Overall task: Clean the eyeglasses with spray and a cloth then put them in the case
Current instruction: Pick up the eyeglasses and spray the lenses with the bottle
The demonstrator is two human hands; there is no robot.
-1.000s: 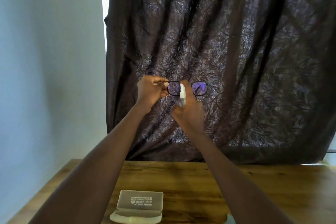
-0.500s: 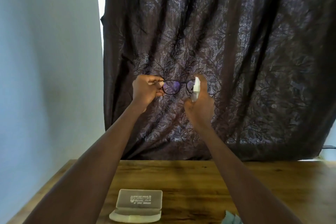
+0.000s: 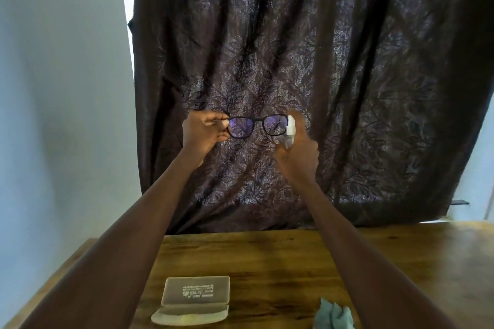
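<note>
My left hand holds the eyeglasses up in the air in front of the dark curtain, its fingers pinching the left end of the frame. My right hand is curled round the small white spray bottle, which stands upright just at the frame's right end.

Both arms are raised well above the wooden surface, with bare wood between my forearms. The back edge of the surface meets the curtain, and its left edge runs along the pale wall. The case lies open near the front edge beside my left forearm. The crumpled cloth sits at the bottom of the view, apart from the case.

Half a second ago the bottle covered the right lens. Now it is further right and the 2 lenses both show.
</note>
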